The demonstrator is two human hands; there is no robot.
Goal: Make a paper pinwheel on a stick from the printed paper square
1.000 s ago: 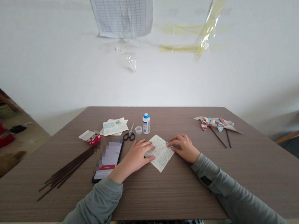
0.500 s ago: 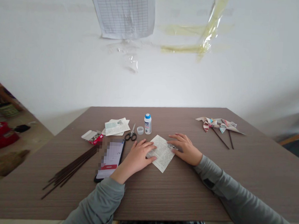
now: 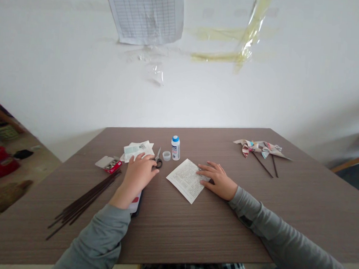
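Checking item one, the left hand (image 3: 139,174): how far open?

Half curled, fingers close together, knuckles up. Its fingertips (image 3: 135,157) lie on loose paper slips (image 3: 142,148), and the thumb sits just beside the scissors (image 3: 158,160). Whether it has hold of anything, I cannot tell from where I stand.

Item two, the right hand (image 3: 219,180)?

Open, palm down, fingers slightly spread, gripping nothing. Its fingertips (image 3: 202,171) rest on the right corner of a printed paper sheet (image 3: 185,180).

Location of that sheet?

Flat on the wood-grain table (image 3: 191,232), turned corner-on, between the two hands and touching only the right one.

Surroundings, by the clock, with the sheet at the centre?

Eleven o'clock: white glue bottle (image 3: 175,148) with a blue cap, upright, and a small clear cup (image 3: 166,155) just beside it. Ten o'clock: the scissors and slips. Nine o'clock: small open red box (image 3: 108,164), contents too small to tell. Eight o'clock: smartphone (image 3: 136,203), mostly covered by the left wrist, and beyond it a bundle of dark sticks (image 3: 84,203). Two o'clock, well apart: paper pinwheels (image 3: 257,149) on dark sticks.
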